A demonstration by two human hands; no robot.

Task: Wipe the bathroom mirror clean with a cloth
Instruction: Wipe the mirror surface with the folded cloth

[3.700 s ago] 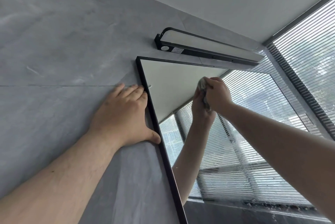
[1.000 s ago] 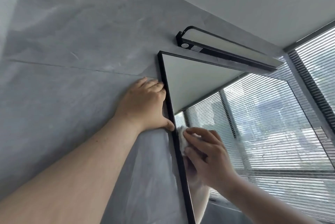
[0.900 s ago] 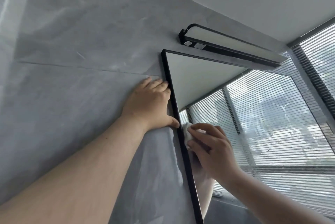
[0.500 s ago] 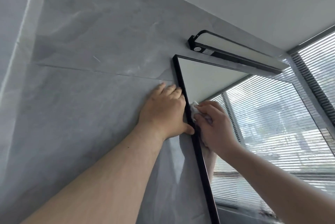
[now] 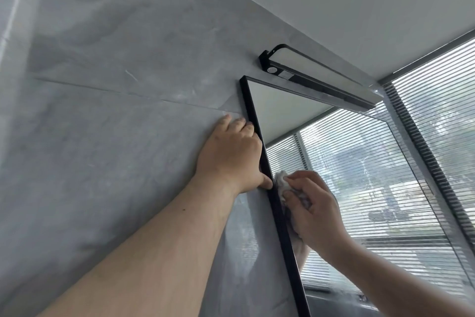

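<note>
- The right hand [image 5: 313, 208], gripping the crumpled white cloth [image 5: 281, 180], has slid lower on the black-framed rectangular mirror [image 5: 359, 162], just inside its left edge
- The left hand [image 5: 231, 154] stays flat, open, just outside that edge
- That strip looks covered; glass farther in likely remains

Grey wall [image 5: 115, 136] with mirror [image 5: 282, 111] and lamp [image 5: 316, 72]
</note>
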